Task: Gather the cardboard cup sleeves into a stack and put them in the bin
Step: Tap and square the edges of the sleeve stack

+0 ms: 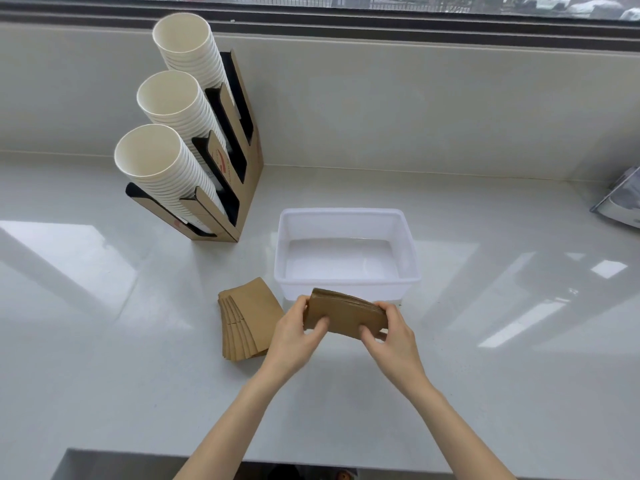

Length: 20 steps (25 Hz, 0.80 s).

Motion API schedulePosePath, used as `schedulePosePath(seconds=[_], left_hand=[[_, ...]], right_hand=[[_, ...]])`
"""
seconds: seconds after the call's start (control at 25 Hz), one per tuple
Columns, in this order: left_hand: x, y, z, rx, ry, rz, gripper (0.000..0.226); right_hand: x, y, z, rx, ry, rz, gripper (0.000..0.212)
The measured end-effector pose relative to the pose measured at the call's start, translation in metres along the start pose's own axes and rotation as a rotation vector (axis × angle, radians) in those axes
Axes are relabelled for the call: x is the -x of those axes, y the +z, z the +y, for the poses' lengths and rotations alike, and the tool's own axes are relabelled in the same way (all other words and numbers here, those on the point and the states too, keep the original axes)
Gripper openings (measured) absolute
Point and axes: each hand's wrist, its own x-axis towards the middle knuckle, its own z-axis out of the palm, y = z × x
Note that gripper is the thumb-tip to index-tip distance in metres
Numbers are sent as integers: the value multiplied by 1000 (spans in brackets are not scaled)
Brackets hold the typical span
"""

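The left hand (294,332) and the right hand (393,336) are both gripping one squared-up stack of cardboard cup sleeves (344,315), one hand clamping each end, thumbs pressing on the near face. The stack is sitting just in front of the near wall of the translucent white plastic bin (346,284), raised off the white desk (104,341). The sleeves are looking flat, plain brown and slightly curved; their exact number is not countable. A second, fanned pile of sleeves (247,318) is lying on the desk just left of the left hand, showing about five stepped edges. Three tilted stacks of white paper cups (173,133) are resting in a cardboard dispenser (246,188) beyond.
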Motion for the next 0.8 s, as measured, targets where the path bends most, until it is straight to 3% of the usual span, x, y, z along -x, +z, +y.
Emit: schedulePosePath(seconds=[0.28,0.48,0.64,0.8], left_hand=[[0,-47,2,72,-98,121,3],[-5,-77,0,77,-139,65,13],[-17,-93,-13,53,-231,168,28],[-28,-95,-21,-48,-275,226,34]], right_hand=[[-9,24,-31,-9,-14,-188,19],[-17,42,-48,82,-123,-268,27],[-25,60,-61,79,-51,-385,31],[-33,79,-65,200,-28,-383,32]])
